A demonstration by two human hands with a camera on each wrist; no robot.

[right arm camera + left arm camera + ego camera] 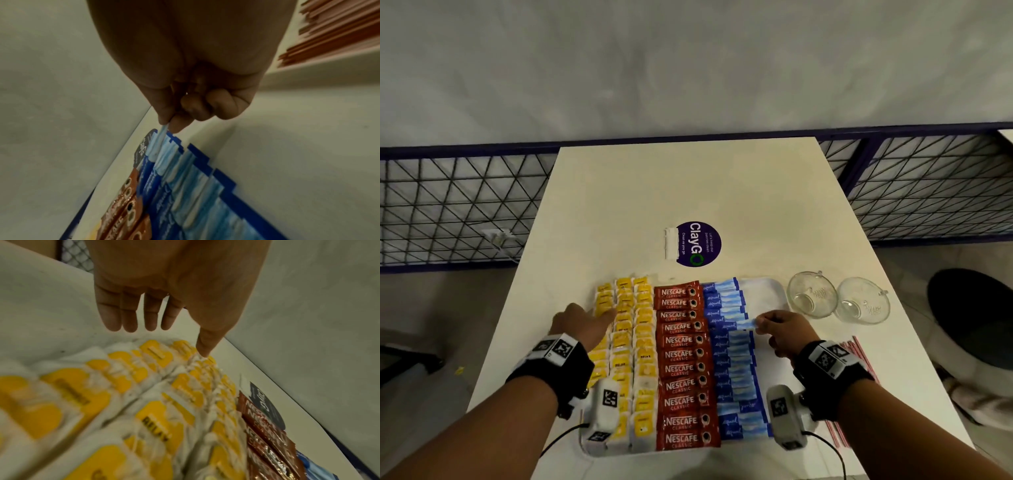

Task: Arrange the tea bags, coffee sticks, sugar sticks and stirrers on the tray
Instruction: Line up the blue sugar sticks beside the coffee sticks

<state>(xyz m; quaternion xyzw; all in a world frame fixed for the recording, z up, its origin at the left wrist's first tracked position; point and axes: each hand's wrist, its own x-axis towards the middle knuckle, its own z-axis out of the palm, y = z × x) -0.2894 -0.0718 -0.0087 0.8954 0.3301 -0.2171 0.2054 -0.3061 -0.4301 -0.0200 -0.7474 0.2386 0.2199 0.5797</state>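
**A:** At about four o'clock from the tray's middle, in the head view, one blue sugar stick (743,325) is pinched at its right end between thumb and forefinger of the right hand (782,334), the other fingers being curled in. Its long axis is laid across the tray (763,286), from nine o'clock to three o'clock, like the sugar sticks (736,363) already ranked in the column below it.

**B:** And how much can be judged done?

**A:** Most of it, it would seem. Three columns of yellow tea bags (633,342) are set at the nine o'clock side, a column of red coffee sticks (683,363) is laid at the centre, and the sugar column is nearly filled. A bare white strip of tray is left at the three o'clock edge.

**B:** What is left?

**A:** The stirrers (859,370) are seen off the tray, on the table (688,192) at three o'clock; none has been placed. The pinched stick is not yet released.

**B:** The other hand?

**A:** The left hand (582,325) is held flat with fingers straight, over the tea bags; whether they are touched cannot be told. Two glass cups (837,299) are stood at two o'clock, beside the tray.
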